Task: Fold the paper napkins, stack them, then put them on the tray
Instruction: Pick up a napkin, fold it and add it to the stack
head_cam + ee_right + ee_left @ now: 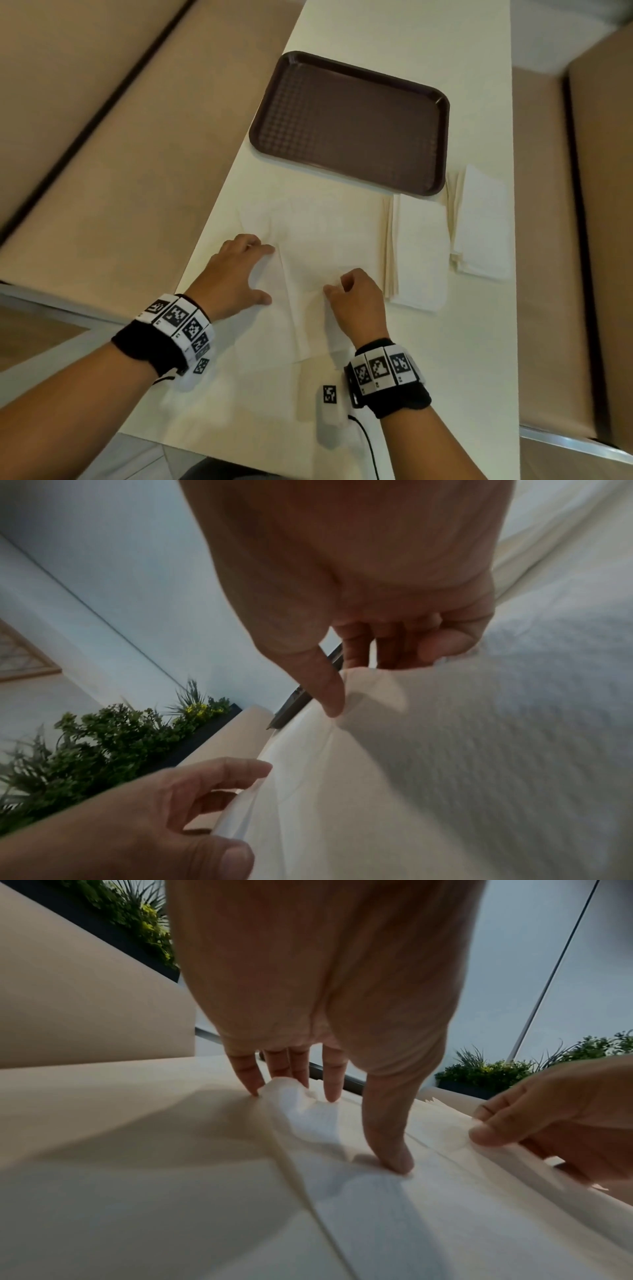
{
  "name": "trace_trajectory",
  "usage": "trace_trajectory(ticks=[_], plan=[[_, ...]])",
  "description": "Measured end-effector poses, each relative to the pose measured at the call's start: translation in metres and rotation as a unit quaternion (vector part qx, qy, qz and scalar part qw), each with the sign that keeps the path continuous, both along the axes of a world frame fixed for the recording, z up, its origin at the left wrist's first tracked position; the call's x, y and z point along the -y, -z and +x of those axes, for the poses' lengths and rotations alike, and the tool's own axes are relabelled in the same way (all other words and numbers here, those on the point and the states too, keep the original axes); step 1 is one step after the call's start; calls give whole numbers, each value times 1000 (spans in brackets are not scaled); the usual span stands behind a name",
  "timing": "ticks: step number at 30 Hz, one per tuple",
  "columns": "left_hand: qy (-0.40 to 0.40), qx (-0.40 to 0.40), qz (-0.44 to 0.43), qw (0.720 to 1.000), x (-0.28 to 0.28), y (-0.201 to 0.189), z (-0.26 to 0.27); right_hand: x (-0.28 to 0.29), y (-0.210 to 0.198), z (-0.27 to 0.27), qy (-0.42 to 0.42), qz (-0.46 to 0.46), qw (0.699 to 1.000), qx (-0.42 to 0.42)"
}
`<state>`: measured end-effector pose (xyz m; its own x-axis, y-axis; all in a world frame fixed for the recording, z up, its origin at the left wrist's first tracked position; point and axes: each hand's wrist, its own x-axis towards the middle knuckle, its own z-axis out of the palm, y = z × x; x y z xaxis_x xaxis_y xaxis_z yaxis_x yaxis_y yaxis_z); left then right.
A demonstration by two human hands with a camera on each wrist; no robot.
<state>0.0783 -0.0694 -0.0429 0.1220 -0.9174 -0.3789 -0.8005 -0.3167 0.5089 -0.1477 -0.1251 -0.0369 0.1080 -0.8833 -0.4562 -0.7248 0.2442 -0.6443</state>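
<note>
A white paper napkin (pixel 301 274) is being worked on the pale table (pixel 428 359), near the front edge, between the two hands. It is being pressed down by the left hand (pixel 236 270), whose fingers are spread wide and straight along its left edge; in the left wrist view the thumb (pixel 394 1139) is seen bearing on the sheet while a crumpled corner is being pushed up under the other fingertips, a detail lost from the head view. A flap of the napkin is being pinched by the right hand (pixel 356 301), thumb against curled fingers; the lifted, curving fold is being shown plainly only in the right wrist view, at (pixel 363 685). Two stacks of folded napkins (pixel 416 250) are lying to the right, just beside each other, and the brown tray (pixel 349 120) is sitting beyond them, bare; these are being shown by the head view alone. Green plants (pixel 103 739) are visible only from the wrists.
</note>
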Motion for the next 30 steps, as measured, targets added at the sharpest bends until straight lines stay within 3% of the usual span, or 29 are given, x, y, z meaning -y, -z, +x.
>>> trace_trajectory(ticks=[3,6,10,15,21,23,26,30], plan=[[10,-20,-10,1000,-4,-3,5,2,-9,-1,-9,-12,998,60],[74,-66,-19,995,-6,-16,9,2,-22,-6,-26,9,985,171],[136,-122,-3,983,-4,-37,5,1,-36,-18,-25,115,924,363],[51,-254,-7,966,8,-59,6,3,-56,-35,1,178,865,470],[66,-448,70,889,22,-84,5,6,-64,-55,48,198,832,516],[81,-481,107,866,26,-89,1,7,-65,-60,59,202,827,522],[95,-457,121,876,28,-93,-11,9,-66,-69,76,207,830,513],[67,-409,66,908,34,-95,-24,13,-57,-76,88,195,887,408]])
